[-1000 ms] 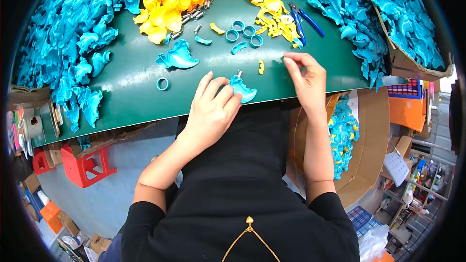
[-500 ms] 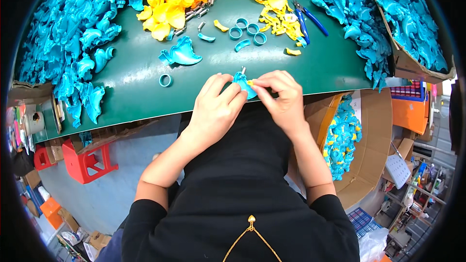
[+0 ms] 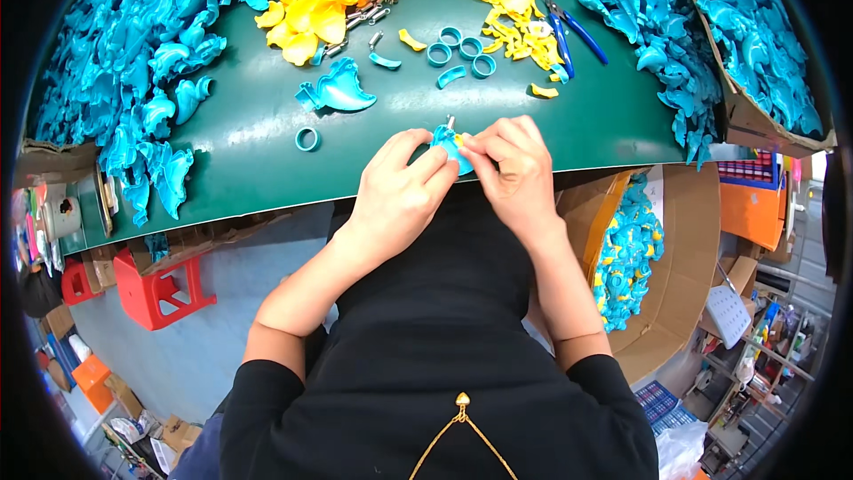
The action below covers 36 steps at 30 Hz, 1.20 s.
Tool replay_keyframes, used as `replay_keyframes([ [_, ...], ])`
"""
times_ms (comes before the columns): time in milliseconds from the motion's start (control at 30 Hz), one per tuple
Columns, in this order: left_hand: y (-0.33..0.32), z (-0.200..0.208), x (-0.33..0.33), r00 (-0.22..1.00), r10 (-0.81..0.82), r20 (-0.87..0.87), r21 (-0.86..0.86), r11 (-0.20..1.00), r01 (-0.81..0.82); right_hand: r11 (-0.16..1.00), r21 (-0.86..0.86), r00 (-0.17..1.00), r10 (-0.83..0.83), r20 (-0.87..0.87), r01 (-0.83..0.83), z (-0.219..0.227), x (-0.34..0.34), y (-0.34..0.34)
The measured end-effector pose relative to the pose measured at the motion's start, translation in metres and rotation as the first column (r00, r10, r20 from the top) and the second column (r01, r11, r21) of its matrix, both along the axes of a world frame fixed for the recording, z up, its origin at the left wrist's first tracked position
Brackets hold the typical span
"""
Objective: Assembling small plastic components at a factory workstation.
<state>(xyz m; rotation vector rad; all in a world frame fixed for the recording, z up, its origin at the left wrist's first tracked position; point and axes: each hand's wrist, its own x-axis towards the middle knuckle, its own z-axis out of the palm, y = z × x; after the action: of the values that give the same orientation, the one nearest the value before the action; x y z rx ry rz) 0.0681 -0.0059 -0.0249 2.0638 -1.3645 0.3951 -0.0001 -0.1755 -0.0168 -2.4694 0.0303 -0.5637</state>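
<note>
Near the front edge of the green table, my left hand [image 3: 398,185] is closed on a curved blue plastic shell [image 3: 451,148]. A small metal cylinder [image 3: 450,121] sticks up from the shell's far end. My right hand [image 3: 514,169] pinches at a small yellow plastic piece [image 3: 458,140] against the shell; the fingertips hide most of it. Beyond my hands lies another blue shell [image 3: 343,89], with a single blue ring [image 3: 307,139] nearer to me. Several more blue rings [image 3: 439,54] sit together farther back.
Heaps of blue shells rise at left [image 3: 133,53] and right [image 3: 613,0] on the green table [image 3: 258,116]. Yellow shells [image 3: 306,13], metal cylinders [image 3: 362,20], small yellow pieces [image 3: 524,40] and blue-handled cutters [image 3: 582,36] lie at the back. Below right stands a cardboard box [image 3: 689,276] of blue-and-yellow parts.
My right fingers have shifted slightly and press closer to the shell, and less of the yellow piece shows. The left hand keeps its hold. The whole view has moved slightly.
</note>
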Motion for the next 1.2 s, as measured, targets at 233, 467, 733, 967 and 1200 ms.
replay_keyframes([
  [233,0.004,0.002,0.000,0.998,-0.003,0.056,0.031,1.000,0.001,0.997,-0.052,0.991,0.051,-0.126,-0.058,0.008,-0.010,-0.010],
  [467,0.018,-0.002,-0.008,0.990,0.116,0.076,0.159,0.979,-0.127,0.911,-0.364,0.975,-0.137,0.177,0.194,0.015,0.155,-0.090],
  [733,0.008,-0.007,-0.009,0.978,0.195,0.073,-0.008,0.981,-0.195,0.879,-0.475,0.986,-0.052,-0.159,-0.031,0.041,0.175,-0.099],
  [967,0.005,-0.012,-0.003,0.990,0.112,0.091,-0.048,0.993,-0.108,0.906,0.422,0.979,0.058,-0.193,0.030,0.037,0.052,-0.023],
  [1200,0.006,-0.011,-0.005,0.992,0.097,0.080,-0.021,0.995,-0.096,0.952,0.305,0.997,-0.035,0.063,0.014,-0.013,0.013,0.016],
])
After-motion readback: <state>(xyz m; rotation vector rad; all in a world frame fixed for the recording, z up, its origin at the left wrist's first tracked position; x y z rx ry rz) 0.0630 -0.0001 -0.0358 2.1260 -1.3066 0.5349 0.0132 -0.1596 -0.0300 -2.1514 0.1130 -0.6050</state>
